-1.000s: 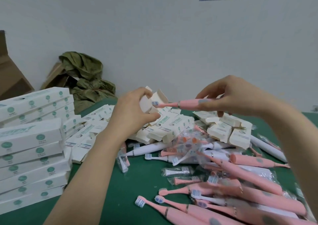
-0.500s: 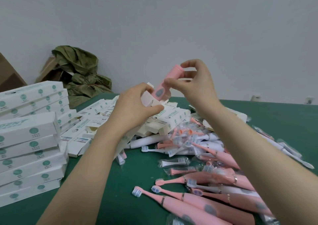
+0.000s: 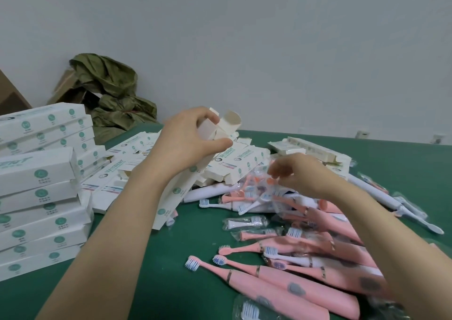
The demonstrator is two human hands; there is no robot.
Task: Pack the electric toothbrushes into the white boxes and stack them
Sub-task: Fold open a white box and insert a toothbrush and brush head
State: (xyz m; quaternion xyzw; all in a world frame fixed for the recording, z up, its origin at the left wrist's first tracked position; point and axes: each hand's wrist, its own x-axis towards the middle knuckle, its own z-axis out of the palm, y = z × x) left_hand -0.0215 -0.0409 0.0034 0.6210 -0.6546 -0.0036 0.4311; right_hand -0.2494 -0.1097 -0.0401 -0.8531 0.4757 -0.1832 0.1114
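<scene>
Risk: open flaps of white box could crumple under a tight grip | left hand clasps it tilted, 12 o'clock | right hand half-curled over bagged brush heads, 3 o'clock, hold unclear | pink toothbrushes loose on worktop, 5 o'clock

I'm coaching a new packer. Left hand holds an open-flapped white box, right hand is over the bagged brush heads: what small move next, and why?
Probably: the right hand pinches one bag from the bagged brush heads and lifts it to the white box. The left hand holds it, flaps open; the right fingers are at the bags.
</scene>
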